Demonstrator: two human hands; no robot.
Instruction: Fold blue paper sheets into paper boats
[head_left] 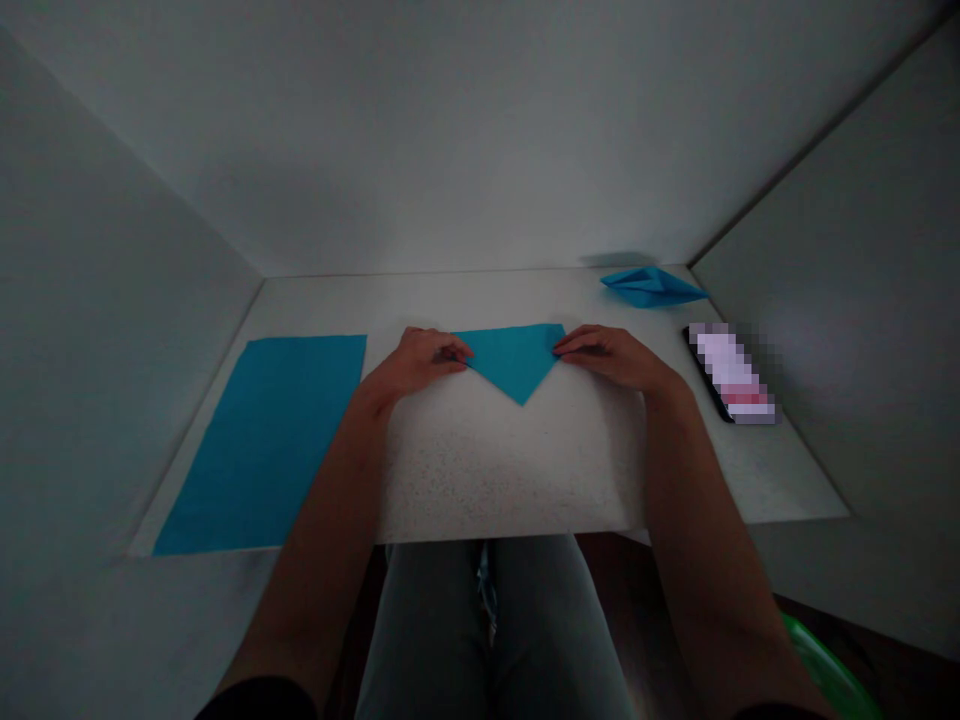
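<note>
Head view: the left hand [418, 362] and right hand [611, 358] clamp opposite corners of a folded blue paper triangle [514, 358] on the white desk [510, 470]. A flat blue sheet [259, 445] lies leftward (a paper boat [651, 288] and a blurred phone [731, 372] sit beyond the right hand).

Blue paper sheet [259, 445] & folded paper [514, 360] look matt, white tabletop [510, 470] rough-speckled, phone edge [701, 375] glossy

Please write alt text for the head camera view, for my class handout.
The left hand and right hand pinch the side corners of a folded blue paper triangle on a white table. A flat blue sheet lies to the left; a folded blue paper model and a phone lie to the right.
</note>
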